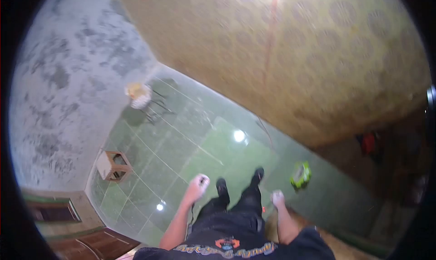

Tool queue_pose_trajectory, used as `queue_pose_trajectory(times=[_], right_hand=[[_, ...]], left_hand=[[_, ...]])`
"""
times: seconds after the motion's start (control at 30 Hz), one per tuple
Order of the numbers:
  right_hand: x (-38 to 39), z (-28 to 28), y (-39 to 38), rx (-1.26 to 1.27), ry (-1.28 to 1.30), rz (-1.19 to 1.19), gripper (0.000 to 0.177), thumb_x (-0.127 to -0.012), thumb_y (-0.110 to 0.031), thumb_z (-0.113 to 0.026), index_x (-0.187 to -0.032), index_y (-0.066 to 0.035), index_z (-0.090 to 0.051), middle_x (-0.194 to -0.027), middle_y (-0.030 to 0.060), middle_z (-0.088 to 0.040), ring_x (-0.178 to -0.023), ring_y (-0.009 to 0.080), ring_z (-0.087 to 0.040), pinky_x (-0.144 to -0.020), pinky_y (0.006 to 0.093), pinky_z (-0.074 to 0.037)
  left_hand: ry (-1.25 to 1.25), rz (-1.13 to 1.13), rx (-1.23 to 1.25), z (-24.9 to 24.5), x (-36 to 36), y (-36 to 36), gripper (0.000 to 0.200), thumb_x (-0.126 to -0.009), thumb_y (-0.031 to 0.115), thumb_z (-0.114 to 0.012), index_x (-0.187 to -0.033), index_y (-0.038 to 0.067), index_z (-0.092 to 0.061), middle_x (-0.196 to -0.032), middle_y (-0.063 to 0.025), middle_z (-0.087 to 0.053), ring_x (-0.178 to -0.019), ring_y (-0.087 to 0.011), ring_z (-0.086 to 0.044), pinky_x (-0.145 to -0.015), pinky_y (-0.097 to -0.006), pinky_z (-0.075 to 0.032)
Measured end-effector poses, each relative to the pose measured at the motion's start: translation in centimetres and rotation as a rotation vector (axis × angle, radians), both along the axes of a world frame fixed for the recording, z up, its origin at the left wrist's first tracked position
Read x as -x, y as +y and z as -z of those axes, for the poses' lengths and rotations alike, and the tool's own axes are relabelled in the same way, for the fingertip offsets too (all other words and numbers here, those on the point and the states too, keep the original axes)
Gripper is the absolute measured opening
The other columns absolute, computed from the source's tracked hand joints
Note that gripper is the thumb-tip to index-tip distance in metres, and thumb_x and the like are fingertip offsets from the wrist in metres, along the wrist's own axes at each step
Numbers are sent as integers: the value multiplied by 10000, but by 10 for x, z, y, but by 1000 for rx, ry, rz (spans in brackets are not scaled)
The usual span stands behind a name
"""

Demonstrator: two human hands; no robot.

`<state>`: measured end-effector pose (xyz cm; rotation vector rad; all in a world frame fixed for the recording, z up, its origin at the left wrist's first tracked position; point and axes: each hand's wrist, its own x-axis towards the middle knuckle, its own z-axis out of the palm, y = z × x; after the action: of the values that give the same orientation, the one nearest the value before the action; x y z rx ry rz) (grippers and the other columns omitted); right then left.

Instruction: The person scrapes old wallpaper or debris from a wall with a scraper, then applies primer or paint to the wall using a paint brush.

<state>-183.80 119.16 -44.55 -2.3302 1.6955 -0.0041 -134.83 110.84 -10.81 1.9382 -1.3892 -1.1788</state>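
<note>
My left hand (199,186) is held out in front of my left leg, its fingers curled closed. A whitish patch and a small dark spot show at the fingers, but I cannot make out what they are. A thin dark cord hangs below that wrist. On the other side, my right hand (278,199) hangs beside my right leg, closed like a fist and whitish at the fingers. Whether anything is inside it is hidden. The nearest object to it is a bright green and white item (300,175) on the floor, apart from the hand.
Green tiles (181,137) cover the floor. A thin-legged stand (139,95) with white and yellow on top is near the far corner. A small wooden stool (114,166) stands by the left wall. A patterned wall (290,55) rises ahead; a red object (367,143) is at right.
</note>
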Motion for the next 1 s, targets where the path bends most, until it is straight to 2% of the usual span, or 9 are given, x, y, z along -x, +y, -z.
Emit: queue_pose_trajectory(times=[0.03,0.1,0.27,0.43,0.67,0.7,0.77,0.97,1.0], right_hand=[[-30,-53,-8,-114,-427,546,369,-950,-323,-542,-1020,33,-612,-1077,196,-662,-1028,398,-599,-917,454,-484],[-37,-91,-30,-317,-519,814,319,-934,-312,-582,-1031,-8,-608,-1002,250,-658,-966,429,-626,-837,474,-505],[11,-66,-38,-265,-532,982,170,-896,-193,-633,-975,-42,-618,-892,170,-683,-840,315,-673,-777,401,-529],[116,17,-57,-191,-369,941,199,-903,-205,-622,-954,-13,-636,-934,198,-691,-867,332,-679,-790,413,-533],[273,183,-90,-254,-176,1244,477,-886,-315,-642,-1149,70,-542,-1118,295,-610,-1058,433,-588,-945,469,-463],[295,216,-85,-236,-92,1230,530,-884,-247,-651,-1269,55,-449,-1172,299,-580,-1092,451,-571,-937,495,-459],[326,239,-96,-250,-44,1175,595,-839,-272,-708,-1263,73,-472,-1160,291,-597,-1099,441,-578,-963,497,-453],[353,267,-132,-457,-227,1141,561,-823,-288,-762,-1180,62,-508,-1140,277,-623,-1100,414,-605,-929,488,-484],[356,273,-132,-476,-169,1143,566,-821,-303,-771,-1170,56,-507,-1130,273,-631,-1077,420,-616,-917,485,-493]], left_hand=[[-6,-14,-4,-1,1,-1,214,-973,247,-589,-1040,47,-624,-951,-137,-664,-871,-239,-634,-804,-358,-497],[-10,-17,-15,6,10,1,193,-980,219,-590,-1039,38,-616,-920,-123,-662,-835,-212,-628,-788,-337,-497],[57,119,-174,34,65,4,184,-1009,208,-547,-1060,39,-597,-968,-83,-670,-895,-163,-643,-828,-314,-500],[69,235,-334,81,151,-15,192,-996,204,-574,-1045,20,-596,-945,-95,-661,-862,-181,-630,-813,-329,-498],[19,184,-577,198,287,-19,171,-1004,179,-557,-1031,15,-597,-891,-99,-659,-825,-169,-632,-779,-322,-499],[22,231,-633,205,307,-20,174,-1006,179,-553,-1028,10,-592,-887,-100,-656,-817,-165,-630,-765,-325,-499],[43,244,-665,221,340,-12,194,-997,189,-570,-1055,4,-590,-935,-135,-663,-809,-215,-638,-751,-333,-499],[48,279,-724,233,398,-23,215,-1007,212,-561,-1100,22,-599,-907,-92,-648,-713,-142,-529,-653,-306,-442],[48,252,-827,233,403,-31,220,-999,209,-570,-1100,15,-598,-948,-127,-655,-782,-204,-579,-706,-327,-467]])
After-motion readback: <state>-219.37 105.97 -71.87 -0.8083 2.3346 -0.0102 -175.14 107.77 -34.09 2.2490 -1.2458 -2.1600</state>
